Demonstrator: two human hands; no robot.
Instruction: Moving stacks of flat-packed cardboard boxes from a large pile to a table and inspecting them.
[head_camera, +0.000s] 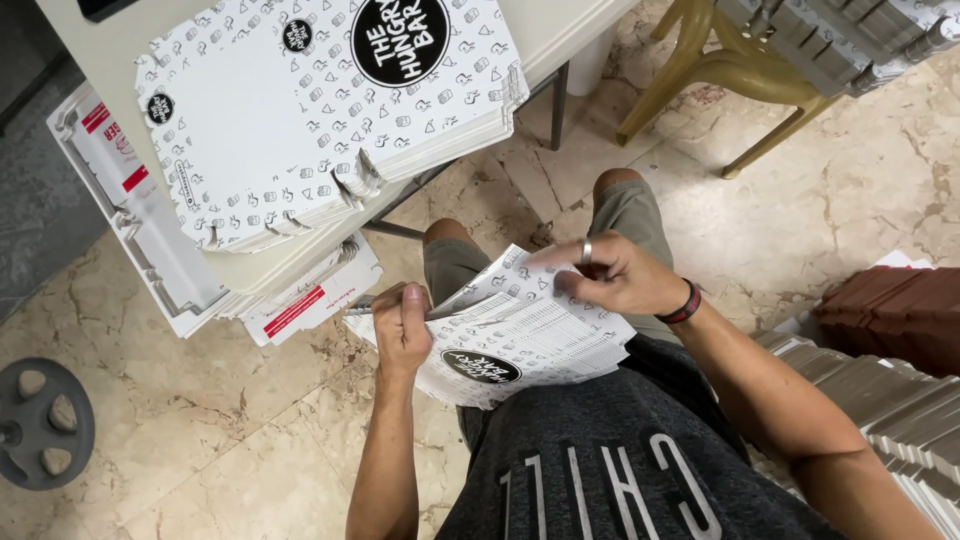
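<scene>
Here, low in the middle of the frame, a seated person holds a flat printed cardboard box blank (500, 335) across their lap. The left hand (402, 325) is closed round the blank's left edge, thumb on top; the right hand (615, 275), a ring on one finger, pinches its upper right flap between fingertips and thumb. To fold it cleanly, I judge the left hand should pin the panel firm while the right bends along the scored crease, not beside it. Further up, at upper left, a stack of unfolded blanks (330, 110) rests on a pale table (560, 30). The floor (850, 190) is veined marble tile; a yellow chair (730, 80) stands upper right.
</scene>
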